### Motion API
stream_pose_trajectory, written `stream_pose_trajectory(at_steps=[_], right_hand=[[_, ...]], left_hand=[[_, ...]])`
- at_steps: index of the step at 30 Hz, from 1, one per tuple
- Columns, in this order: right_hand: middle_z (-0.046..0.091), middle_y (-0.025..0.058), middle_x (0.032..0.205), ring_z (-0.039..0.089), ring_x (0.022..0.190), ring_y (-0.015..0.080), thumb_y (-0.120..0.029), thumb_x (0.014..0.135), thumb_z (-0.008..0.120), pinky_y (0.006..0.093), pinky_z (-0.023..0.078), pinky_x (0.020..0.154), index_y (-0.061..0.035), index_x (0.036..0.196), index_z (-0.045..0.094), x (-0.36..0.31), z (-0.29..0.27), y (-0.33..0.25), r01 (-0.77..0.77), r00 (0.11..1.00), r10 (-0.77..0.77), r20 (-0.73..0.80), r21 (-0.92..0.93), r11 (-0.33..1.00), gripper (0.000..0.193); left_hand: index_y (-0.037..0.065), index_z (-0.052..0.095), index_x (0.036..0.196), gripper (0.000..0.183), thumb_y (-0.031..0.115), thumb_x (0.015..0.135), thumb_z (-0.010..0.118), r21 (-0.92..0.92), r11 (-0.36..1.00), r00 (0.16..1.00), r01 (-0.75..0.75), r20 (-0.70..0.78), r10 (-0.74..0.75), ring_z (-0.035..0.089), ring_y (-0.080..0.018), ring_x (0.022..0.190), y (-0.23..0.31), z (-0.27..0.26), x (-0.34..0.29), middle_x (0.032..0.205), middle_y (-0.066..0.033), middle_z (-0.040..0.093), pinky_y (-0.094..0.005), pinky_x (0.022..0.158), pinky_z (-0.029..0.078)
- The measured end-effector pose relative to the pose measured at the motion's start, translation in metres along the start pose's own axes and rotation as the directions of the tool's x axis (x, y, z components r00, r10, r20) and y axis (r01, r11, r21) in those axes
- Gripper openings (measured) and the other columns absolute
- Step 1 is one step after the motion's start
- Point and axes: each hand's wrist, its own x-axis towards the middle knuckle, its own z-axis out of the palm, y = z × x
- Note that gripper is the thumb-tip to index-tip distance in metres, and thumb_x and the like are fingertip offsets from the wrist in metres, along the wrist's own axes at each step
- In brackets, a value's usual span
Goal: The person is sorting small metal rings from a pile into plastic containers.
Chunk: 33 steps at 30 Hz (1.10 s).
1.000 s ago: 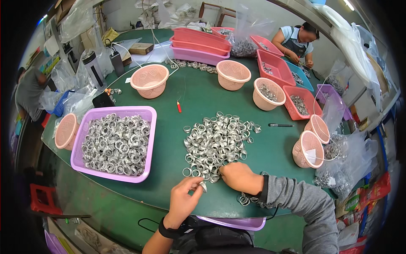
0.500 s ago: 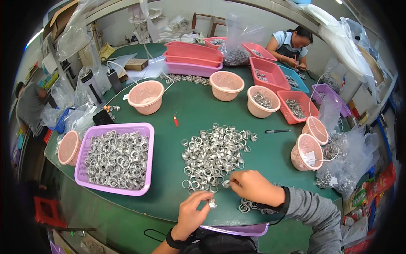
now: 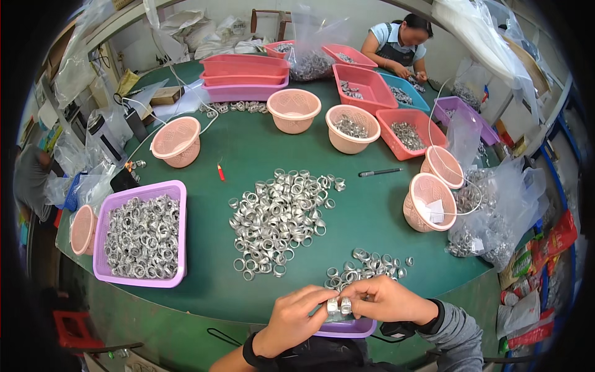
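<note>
At the table's near edge my two hands meet. My left hand is closed on a silver metal ring, its wide face upward. Pinched in my right hand, a second ring sits right beside the first; whether they touch is hard to tell. A large heap of similar rings lies on the green table ahead. Just beyond my right hand is a smaller heap of rings. Below my hands, a purple tray shows at the table edge, partly hidden.
On the left stands a purple basket full of rings. Pink baskets, red trays and a pen are farther back. Bags of rings crowd the right side. Across the table another person handles small parts.
My right hand has come from the large heap's near edge to my left hand, bringing a ring beside the other one. The whole view has shifted, uncovering the smaller heap.
</note>
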Motion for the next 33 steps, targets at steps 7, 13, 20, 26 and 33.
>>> stream_pose_trajectory(at_steps=[7,13,20,26,33], right_hand=[[0.058,0.0025,0.070,0.052,0.060,0.0054,-0.009,0.080,0.053,0.0199,0.042,0.052,0.0000,0.092,0.057,-0.007,-0.007,0.009,0.046,0.998,-0.047,-0.037,-0.010,0.999,0.016],[0.059,0.0029,0.068,0.051,0.059,0.0053,-0.011,0.079,0.055,0.0204,0.041,0.052,0.0001,0.088,0.057,-0.009,-0.006,0.020,0.035,0.999,-0.034,-0.019,0.101,0.994,0.015],[0.056,0.0012,0.073,0.050,0.061,0.0047,-0.003,0.077,0.050,0.0183,0.042,0.054,0.0012,0.093,0.057,-0.012,-0.009,0.019,-0.037,0.999,0.035,0.024,0.108,0.993,0.018],[0.059,0.0015,0.068,0.049,0.057,0.0039,-0.010,0.079,0.052,0.0193,0.038,0.049,-0.0012,0.086,0.057,-0.009,-0.009,0.024,-0.013,1.000,0.012,0.006,0.150,0.989,0.012],[0.059,0.0016,0.070,0.051,0.060,0.0043,-0.010,0.080,0.051,0.0196,0.041,0.052,-0.0013,0.086,0.057,-0.001,-0.014,0.021,-0.031,0.998,0.019,0.059,0.203,0.979,0.012]], left_hand=[[0.005,0.061,0.082,0.024,-0.003,0.060,0.062,0.195,0.968,0.988,-0.156,0.032,0.152,0.059,-0.0191,0.063,0.003,0.008,0.001,0.075,-0.0067,0.060,-0.0261,0.054,0.047],[0.001,0.058,0.090,0.028,-0.003,0.062,0.060,0.294,0.929,0.972,-0.225,0.139,0.191,0.057,-0.0212,0.072,0.008,0.006,-0.003,0.082,-0.0071,0.058,-0.0291,0.063,0.047],[0.005,0.060,0.082,0.027,-0.007,0.058,0.059,0.293,0.927,0.972,-0.234,0.066,0.224,0.057,-0.0195,0.061,0.009,0.014,-0.001,0.075,-0.0064,0.059,-0.0270,0.053,0.046],[0.004,0.060,0.082,0.026,-0.007,0.058,0.059,0.271,0.938,0.976,-0.216,0.066,0.206,0.057,-0.0198,0.061,0.008,0.013,0.003,0.075,-0.0068,0.059,-0.0272,0.053,0.046],[0.004,0.060,0.081,0.024,-0.005,0.059,0.060,0.236,0.953,0.981,-0.190,0.070,0.179,0.058,-0.0207,0.062,0.004,0.009,0.009,0.074,-0.0072,0.060,-0.0276,0.055,0.046]])
